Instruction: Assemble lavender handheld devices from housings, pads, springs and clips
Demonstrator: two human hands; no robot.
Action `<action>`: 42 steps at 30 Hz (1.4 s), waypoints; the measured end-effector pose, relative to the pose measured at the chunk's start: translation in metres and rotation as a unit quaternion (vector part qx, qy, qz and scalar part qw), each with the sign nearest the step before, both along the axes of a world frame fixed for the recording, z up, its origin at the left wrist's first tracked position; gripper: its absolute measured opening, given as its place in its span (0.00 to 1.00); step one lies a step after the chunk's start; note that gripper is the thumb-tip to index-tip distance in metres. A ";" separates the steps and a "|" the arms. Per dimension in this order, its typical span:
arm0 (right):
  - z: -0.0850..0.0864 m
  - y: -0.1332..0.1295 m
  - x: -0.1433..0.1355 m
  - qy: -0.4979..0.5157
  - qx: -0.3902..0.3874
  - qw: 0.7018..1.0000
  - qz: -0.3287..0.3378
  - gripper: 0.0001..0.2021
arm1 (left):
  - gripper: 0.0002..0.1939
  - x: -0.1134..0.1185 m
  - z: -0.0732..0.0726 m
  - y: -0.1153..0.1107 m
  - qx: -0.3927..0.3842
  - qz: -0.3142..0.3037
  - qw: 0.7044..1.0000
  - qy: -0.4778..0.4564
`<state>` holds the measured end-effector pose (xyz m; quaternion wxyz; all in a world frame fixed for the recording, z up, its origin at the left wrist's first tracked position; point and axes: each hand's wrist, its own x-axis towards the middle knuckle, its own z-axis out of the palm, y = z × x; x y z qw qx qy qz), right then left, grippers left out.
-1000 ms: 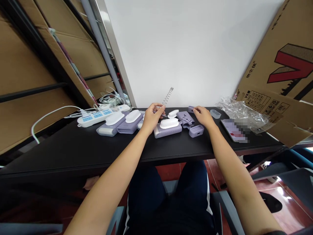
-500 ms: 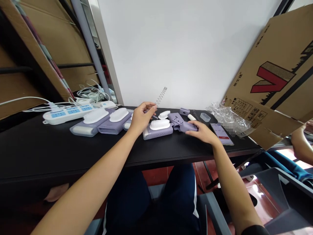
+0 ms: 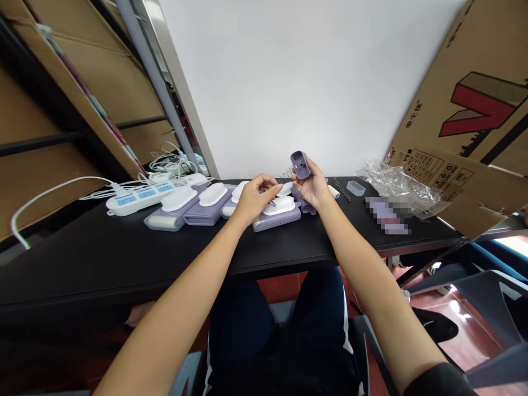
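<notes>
My left hand (image 3: 256,199) is closed on a small purple piece with a thin metal spring (image 3: 286,175) reaching up and right from the fingers. My right hand (image 3: 312,187) holds up a hollow purple part (image 3: 301,164), its open side showing a small dark hole. Below my hands lies a purple case with a white bristled brush (image 3: 279,205). A purple part (image 3: 306,205) lies beside it, partly hidden by my right hand. Further left sit purple cases with white oval tops (image 3: 213,194).
At the left is a white power strip (image 3: 142,197) with cables. To the right lie another spring (image 3: 341,188), a clear cap (image 3: 356,188), a blurred-out phone (image 3: 388,215), crumpled plastic (image 3: 402,184) and a large cardboard box (image 3: 445,154).
My right hand has lifted a purple part off the table and turned its hollow side into view. The spring at my left hand now points lower and further right. The view has shifted.
</notes>
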<state>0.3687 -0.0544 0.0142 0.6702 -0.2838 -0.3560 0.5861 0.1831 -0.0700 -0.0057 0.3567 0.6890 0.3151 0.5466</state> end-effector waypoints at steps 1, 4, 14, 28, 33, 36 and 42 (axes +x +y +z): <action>-0.003 -0.003 0.000 -0.010 0.001 1.000 0.015 0.17 | 0.16 0.000 0.000 0.000 0.000 -0.001 1.000 0.005; -0.005 -0.009 0.001 -0.019 0.013 0.999 0.031 0.19 | 0.15 -0.001 0.000 0.000 -0.006 -0.004 1.000 0.014; 0.003 -0.016 0.005 -0.046 0.053 0.998 0.002 0.24 | 0.14 -0.003 0.001 0.001 -0.007 0.000 1.000 0.030; 0.002 -0.021 0.007 -0.110 0.090 0.990 -0.016 0.21 | 0.13 -0.003 0.000 0.001 -0.007 -0.005 0.999 0.034; 0.002 -0.020 0.006 -0.115 0.101 0.988 -0.019 0.24 | 0.12 -0.004 -0.001 0.002 -0.002 -0.009 0.999 0.032; 0.002 -0.019 0.006 -0.108 0.113 0.988 -0.018 0.26 | 0.12 -0.004 -0.002 0.002 0.001 -0.014 0.999 0.030; 0.000 -0.019 0.004 -0.110 0.110 0.988 -0.014 0.26 | 0.26 -0.004 -0.003 0.003 0.007 0.005 1.000 0.028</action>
